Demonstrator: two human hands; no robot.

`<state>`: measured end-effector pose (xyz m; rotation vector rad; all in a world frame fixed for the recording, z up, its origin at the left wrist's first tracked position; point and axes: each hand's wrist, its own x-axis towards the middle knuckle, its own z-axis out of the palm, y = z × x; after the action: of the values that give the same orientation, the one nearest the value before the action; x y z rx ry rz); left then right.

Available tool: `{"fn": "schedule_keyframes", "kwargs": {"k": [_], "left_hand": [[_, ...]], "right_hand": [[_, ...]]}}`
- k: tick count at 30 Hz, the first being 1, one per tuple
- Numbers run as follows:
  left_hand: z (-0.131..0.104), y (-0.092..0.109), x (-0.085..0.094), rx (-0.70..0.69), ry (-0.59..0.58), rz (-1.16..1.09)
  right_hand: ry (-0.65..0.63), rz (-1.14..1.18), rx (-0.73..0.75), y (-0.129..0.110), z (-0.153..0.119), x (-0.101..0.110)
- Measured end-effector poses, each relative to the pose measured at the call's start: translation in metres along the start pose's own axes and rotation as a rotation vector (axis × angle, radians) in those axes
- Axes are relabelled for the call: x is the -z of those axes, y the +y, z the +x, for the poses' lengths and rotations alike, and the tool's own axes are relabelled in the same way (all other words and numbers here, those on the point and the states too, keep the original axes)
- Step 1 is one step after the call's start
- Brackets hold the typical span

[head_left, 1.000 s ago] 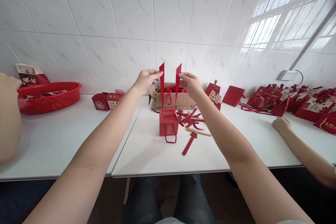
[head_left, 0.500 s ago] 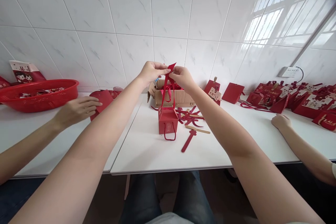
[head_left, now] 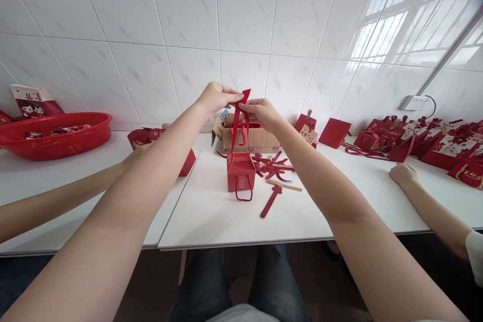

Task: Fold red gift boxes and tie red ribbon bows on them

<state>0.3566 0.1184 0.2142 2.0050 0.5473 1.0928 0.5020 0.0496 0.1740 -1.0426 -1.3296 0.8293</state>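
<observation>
A small red box [head_left: 240, 168] stands on the white table, a red rope handle hanging on its front. From its top a red ribbon [head_left: 235, 128] runs up to both hands. My left hand [head_left: 219, 98] pinches the ribbon near its upper end, between thumb and fingers. Just to the right, my right hand [head_left: 262, 111] is closed on the ribbon slightly lower. The fingertips of the two hands almost meet above the box.
Behind the red box is an open cardboard box [head_left: 256, 142]. Red strips [head_left: 273, 166] lie right of it. A red basin [head_left: 56, 141] stands left, and many red boxes [head_left: 453, 151] right. Another person's arm [head_left: 75, 196] reaches in left; another person's hand [head_left: 404, 175] rests right.
My left hand has risen slightly and my right hand has shifted a little, both still on the ribbon. The other person's hand at left has moved right, behind my left forearm.
</observation>
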Motion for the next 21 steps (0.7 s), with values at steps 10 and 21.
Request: {"fn": "schedule_keyframes", "kwargs": {"k": [10, 21], "left_hand": [[-0.040, -0.023, -0.015, -0.505, 0.170, 0.443], [-0.033, -0.042, -0.022, 0.011, 0.181, -0.126]], "right_hand": [[-0.050, 0.346, -0.213, 0.003, -0.001, 0.006], [-0.003, -0.715, 0.194, -0.028, -0.018, 0.013]]}}
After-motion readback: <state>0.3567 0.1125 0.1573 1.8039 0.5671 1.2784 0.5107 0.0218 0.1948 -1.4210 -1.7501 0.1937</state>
